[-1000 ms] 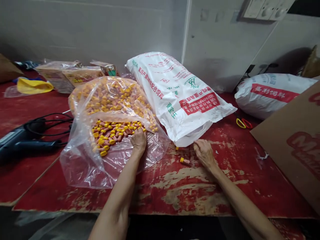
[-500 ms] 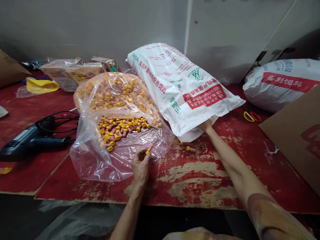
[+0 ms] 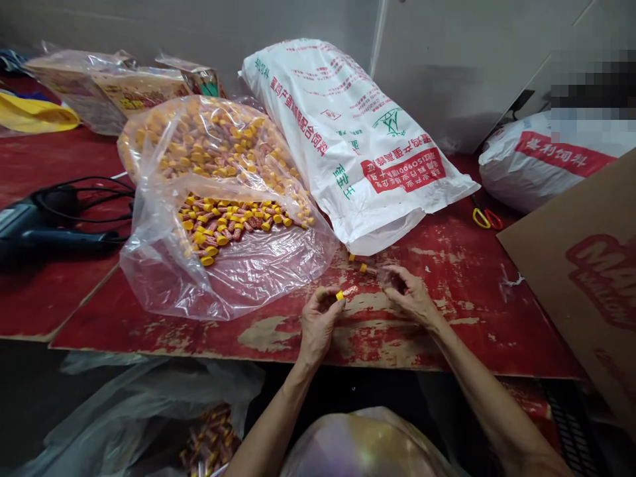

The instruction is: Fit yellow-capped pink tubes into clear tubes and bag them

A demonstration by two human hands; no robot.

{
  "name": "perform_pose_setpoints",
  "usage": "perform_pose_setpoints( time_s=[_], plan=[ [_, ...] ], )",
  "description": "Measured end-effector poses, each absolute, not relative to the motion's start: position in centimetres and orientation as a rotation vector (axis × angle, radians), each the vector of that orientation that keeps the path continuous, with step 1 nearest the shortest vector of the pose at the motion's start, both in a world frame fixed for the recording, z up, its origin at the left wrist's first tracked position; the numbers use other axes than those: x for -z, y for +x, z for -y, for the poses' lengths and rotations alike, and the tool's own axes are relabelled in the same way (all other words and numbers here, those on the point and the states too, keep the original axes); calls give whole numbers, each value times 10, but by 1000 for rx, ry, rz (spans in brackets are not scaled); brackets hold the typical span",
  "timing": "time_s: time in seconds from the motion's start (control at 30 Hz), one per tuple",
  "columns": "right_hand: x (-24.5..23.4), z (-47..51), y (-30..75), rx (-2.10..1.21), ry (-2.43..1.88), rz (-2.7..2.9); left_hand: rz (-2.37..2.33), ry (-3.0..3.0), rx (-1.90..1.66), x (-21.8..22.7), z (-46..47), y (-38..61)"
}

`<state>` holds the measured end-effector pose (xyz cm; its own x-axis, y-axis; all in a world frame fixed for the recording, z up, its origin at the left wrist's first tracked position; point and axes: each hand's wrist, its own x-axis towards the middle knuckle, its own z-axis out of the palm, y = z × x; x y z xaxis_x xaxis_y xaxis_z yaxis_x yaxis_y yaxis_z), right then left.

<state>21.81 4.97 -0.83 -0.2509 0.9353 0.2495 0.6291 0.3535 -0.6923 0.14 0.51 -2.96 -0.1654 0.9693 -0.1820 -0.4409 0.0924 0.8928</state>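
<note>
My left hand (image 3: 318, 324) pinches a small yellow-capped tube (image 3: 348, 293) with pink-and-white contents, its cap toward my fingers. To its right, my right hand (image 3: 410, 295) has its fingers closed around a small see-through piece (image 3: 386, 275), too indistinct to name. Just beyond that hand, a couple more yellow-capped tubes (image 3: 364, 267) lie on the red table by the mouth of a white woven sack (image 3: 392, 222). On the left, a clear plastic bag (image 3: 263, 278) lies open, full of yellow-capped tubes (image 3: 223, 225).
A dark heat gun (image 3: 59, 232) with a coiled cable lies at the left. Yellow-and-red-handled scissors (image 3: 487, 217) are near another white sack (image 3: 541, 159). A cardboard box (image 3: 556, 252) stands at right. Below the table edge, a plastic bag (image 3: 119, 424) holds more tubes.
My right hand has come out of the white sack's mouth and moved toward my left hand, with a see-through piece in its fingers. My left hand has shifted right, still holding the tube.
</note>
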Motion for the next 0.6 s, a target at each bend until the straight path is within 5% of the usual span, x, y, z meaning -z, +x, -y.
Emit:
perform_pose_setpoints(
  time_s=[0.6],
  plan=[
    [-1, -18, 203, -717, -1069, 2378, -1161, 924, -1383, 26, 14, 14]
  ],
)
